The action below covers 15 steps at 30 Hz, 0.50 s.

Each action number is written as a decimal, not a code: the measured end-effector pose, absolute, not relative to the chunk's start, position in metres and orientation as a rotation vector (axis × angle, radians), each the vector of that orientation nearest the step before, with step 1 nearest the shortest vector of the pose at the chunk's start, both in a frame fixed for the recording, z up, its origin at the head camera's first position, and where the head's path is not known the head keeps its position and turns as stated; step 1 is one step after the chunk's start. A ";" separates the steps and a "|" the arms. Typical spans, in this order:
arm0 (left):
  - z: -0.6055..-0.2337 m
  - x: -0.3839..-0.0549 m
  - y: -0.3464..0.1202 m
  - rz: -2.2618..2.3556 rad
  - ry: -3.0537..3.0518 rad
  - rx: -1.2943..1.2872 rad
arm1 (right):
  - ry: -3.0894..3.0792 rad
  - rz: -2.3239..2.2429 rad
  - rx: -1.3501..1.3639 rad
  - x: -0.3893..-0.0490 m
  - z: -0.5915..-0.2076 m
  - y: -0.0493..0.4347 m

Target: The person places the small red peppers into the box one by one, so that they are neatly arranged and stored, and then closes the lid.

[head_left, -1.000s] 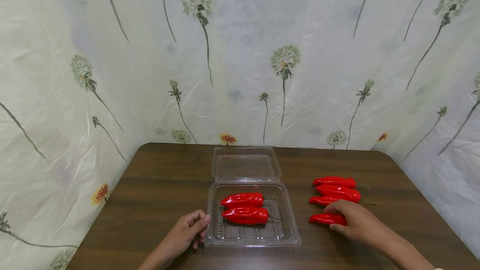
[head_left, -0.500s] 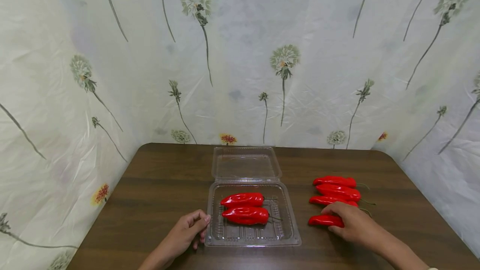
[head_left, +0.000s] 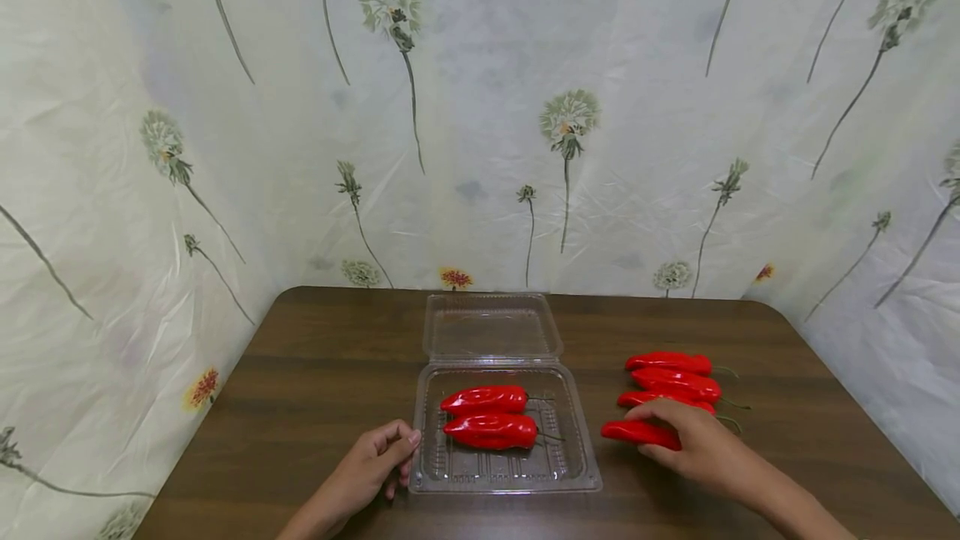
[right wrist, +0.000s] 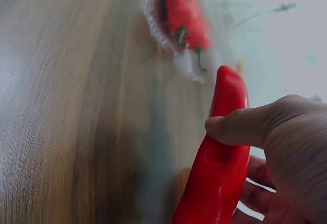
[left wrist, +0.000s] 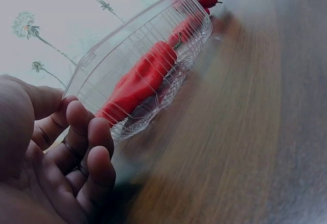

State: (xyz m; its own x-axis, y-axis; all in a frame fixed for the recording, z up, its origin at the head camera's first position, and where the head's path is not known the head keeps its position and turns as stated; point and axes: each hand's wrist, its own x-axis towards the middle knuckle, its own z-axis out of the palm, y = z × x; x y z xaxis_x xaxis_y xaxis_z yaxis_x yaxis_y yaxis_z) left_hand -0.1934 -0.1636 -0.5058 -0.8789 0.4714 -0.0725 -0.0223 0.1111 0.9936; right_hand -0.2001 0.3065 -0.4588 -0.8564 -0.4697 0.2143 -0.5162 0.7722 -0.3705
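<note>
My right hand (head_left: 693,444) grips a red chili pepper (head_left: 637,432) between thumb and fingers, its tip toward the container; in the right wrist view the thumb lies across the pepper (right wrist: 217,168). A clear plastic container (head_left: 510,482) stands in the middle of the table, its lid (head_left: 491,327) folded back. Two red peppers lie in it, a rear one (head_left: 486,399) and a front one (head_left: 491,432). My left hand (head_left: 371,461) pinches the container's left rim; the left wrist view shows thumb and forefinger on that rim (left wrist: 76,75), the other fingers curled loosely.
Three more red peppers lie in a row right of the container: the farthest one (head_left: 669,363), a middle one (head_left: 678,385) and a nearer one (head_left: 637,398), partly behind my right hand. A flower-printed sheet (head_left: 480,148) rises behind the brown wooden table (head_left: 337,357).
The right hand has lifted the nearest pepper slightly and carried it left, toward the container. The left hand and the container have not moved.
</note>
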 end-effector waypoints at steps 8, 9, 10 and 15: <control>-0.508 -0.193 -0.164 1.813 2.026 0.425 | -2.751 0.762 0.923 -0.198 -0.445 0.287; -0.507 -0.193 -0.164 1.816 2.023 0.432 | -2.738 0.774 0.937 -0.198 -0.443 0.284; -0.507 -0.193 -0.164 1.820 2.022 0.440 | -2.729 0.784 0.948 -0.198 -0.441 0.281; -0.507 -0.193 -0.164 1.831 2.014 0.457 | -2.752 0.877 0.963 -0.196 -0.430 0.264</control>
